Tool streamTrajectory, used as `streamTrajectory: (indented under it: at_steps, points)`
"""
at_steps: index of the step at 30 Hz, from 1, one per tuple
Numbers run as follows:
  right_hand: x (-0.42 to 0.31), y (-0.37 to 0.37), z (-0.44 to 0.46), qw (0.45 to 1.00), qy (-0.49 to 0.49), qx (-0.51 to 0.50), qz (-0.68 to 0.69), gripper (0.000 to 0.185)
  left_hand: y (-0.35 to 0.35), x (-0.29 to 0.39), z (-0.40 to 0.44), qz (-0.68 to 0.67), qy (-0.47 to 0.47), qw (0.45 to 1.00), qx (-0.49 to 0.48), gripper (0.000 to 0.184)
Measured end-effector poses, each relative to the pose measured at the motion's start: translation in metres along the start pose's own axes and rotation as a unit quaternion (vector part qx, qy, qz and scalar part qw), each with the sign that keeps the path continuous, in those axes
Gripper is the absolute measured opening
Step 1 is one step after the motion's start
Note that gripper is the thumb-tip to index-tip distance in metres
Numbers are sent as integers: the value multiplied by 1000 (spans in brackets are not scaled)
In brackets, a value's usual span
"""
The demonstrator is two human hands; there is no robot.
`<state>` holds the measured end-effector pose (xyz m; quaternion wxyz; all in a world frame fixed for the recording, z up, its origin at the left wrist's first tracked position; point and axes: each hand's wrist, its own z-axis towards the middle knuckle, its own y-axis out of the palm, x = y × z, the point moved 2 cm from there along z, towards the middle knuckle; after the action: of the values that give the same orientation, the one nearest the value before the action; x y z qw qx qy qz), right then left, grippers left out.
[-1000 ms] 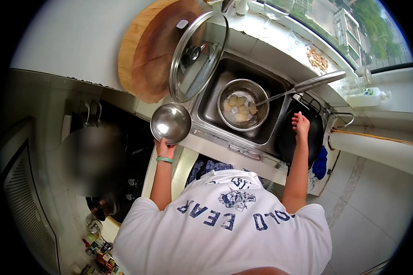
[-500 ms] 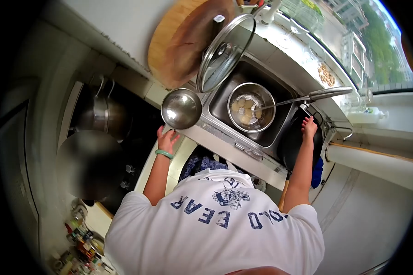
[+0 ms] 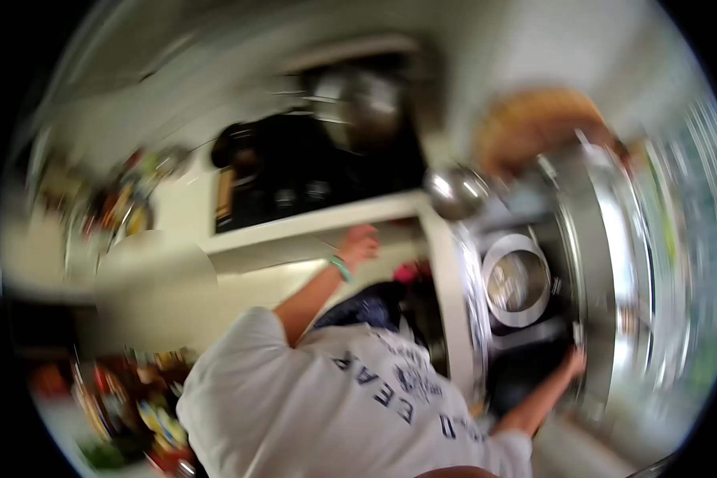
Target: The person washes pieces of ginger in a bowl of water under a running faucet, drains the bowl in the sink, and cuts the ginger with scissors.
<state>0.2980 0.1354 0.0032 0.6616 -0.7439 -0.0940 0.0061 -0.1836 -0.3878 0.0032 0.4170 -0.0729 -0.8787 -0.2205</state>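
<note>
The view is strongly smeared by motion. My left hand, with a green bracelet at the wrist, is in the air in front of the stove counter's edge, and its fingers are blurred. A steel bowl stands at the counter corner, apart from that hand. My right hand is beside the black pan at the sink's near end; blur hides its fingers. In the sink sits a metal bowl with pale pieces inside.
A black stove with a steel pot lies ahead to the left. The round wooden board is behind the steel bowl. Bottles and packets crowd the lower left. A window runs along the right.
The view has swung left towards the stove. My left hand let go of the steel bowl between the two earlier frames and is now farther from it. My right hand stays near the black pan.
</note>
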Motion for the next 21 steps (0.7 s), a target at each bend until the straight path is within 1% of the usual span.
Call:
streamTrajectory:
  at_steps: [1,2,3,4,5,6,7,8,9,10,11,14,15,16,17,18,19,21]
  points:
    - [26,58,37,990,-93,106,-17,29,3,12,-20,-32,-13,999,-15,34]
    - [-5,29,6,958,-10,105,266,37,-2,17,-38,-13,-2,1000,-20,36]
    - [-15,56,29,862,-77,-96,493,45,-8,20,-49,1,-3,1000,-24,32]
    - [-49,61,29,898,56,-178,399,48,-15,26,-62,12,20,999,-26,27]
    - [-78,53,16,935,-3,-152,319,47,-26,31,-77,39,39,998,-26,24]
    - [-107,39,-13,969,-119,-81,202,45,-35,35,-85,62,46,997,-10,23]
    - [-131,29,-40,972,-214,-10,96,45,-48,40,-100,91,76,993,14,23]
    - [-154,23,-62,958,-284,39,25,44,-59,47,-116,86,77,993,32,23]
    - [-181,18,-80,937,-341,77,-16,43,-69,52,-127,81,76,993,44,23]
    - [-209,15,-98,914,-390,104,-37,42,-81,55,-136,73,88,992,50,23]
    - [-243,14,-111,894,-436,103,-33,42,-94,56,-147,56,86,993,56,24]
    - [-346,28,-148,813,-576,44,71,44,-145,66,-183,33,101,992,67,25]
    - [-373,-4,-191,779,-619,24,102,45,-164,67,-193,26,108,991,71,25]
    - [-392,-34,-238,796,-595,-24,111,43,-188,66,-202,26,117,989,85,26]
    - [-409,-83,-309,809,-570,-74,121,42,-212,68,-214,22,122,988,90,26]
    - [-437,-68,-322,804,-586,-69,72,42,-239,72,-230,-5,127,985,120,26]
    - [-459,-87,-363,816,-572,-68,53,40,-264,72,-243,-34,131,980,147,26]
    - [-500,-96,-425,801,-592,-69,64,38,-322,73,-268,-36,148,974,170,26]
